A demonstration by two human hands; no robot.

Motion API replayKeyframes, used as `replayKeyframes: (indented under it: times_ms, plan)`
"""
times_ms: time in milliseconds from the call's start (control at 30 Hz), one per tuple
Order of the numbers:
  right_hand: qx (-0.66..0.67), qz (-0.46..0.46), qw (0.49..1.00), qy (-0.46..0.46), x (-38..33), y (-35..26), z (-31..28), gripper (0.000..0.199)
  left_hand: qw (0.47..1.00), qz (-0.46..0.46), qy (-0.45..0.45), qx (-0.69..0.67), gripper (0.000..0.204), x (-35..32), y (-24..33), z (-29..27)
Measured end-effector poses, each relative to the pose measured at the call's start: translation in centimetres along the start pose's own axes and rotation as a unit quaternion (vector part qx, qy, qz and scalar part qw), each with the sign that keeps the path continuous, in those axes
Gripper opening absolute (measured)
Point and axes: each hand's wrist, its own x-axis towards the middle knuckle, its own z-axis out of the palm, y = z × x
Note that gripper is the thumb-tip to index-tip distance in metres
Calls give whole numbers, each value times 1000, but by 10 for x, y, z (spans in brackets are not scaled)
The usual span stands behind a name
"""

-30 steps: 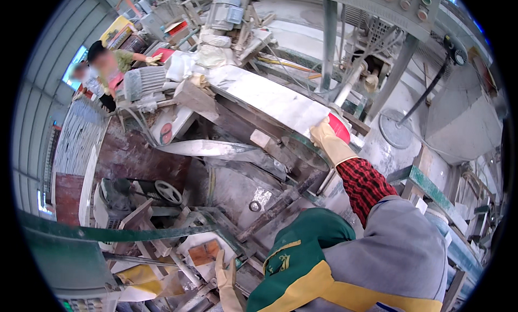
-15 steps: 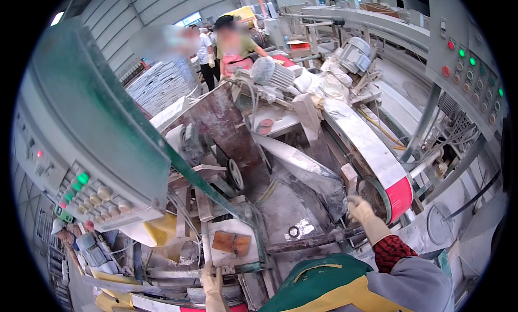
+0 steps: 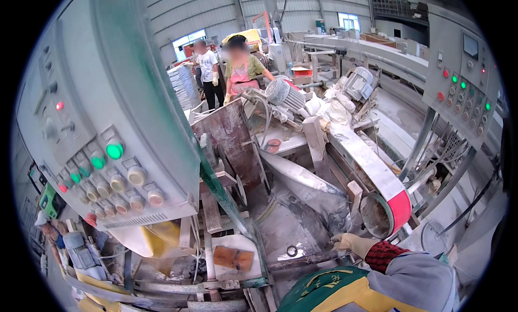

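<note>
The right hand is no longer on the belt.
Now it is near the bar; grip spread or pressed together, I cannot tell.

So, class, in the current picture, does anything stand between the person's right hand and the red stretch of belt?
Yes, as seen here: the round roller end lies between the right hand and the red stretch of belt. Nothing else visible does, though this one view leaves depth uncertain.
</note>
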Motion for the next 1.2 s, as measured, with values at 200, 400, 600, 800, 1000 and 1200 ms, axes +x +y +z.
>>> replayKeyframes:
  times_ms: [200,400,600,800,1000,1200]
  plan:
    - [119,115,985,-42,-57,7,12,43,1000,15,3,-25,70,-6,28,-29]
    - [-1,185,979,-90,-46,37,34,41,993,-7,-89,-83,79,-9,26,-58]
    - [-75,73,991,-88,-41,41,35,46,986,0,-92,-137,75,-49,43,-66]
    - [-73,98,986,-111,-41,-3,36,46,975,115,99,-161,40,-105,78,-71]
    - [-103,-148,983,-46,-6,-6,56,50,933,85,-119,-329,52,-130,72,-65]
    - [217,-117,954,-173,-56,-161,18,50,647,23,-414,-640,71,-177,231,-110]
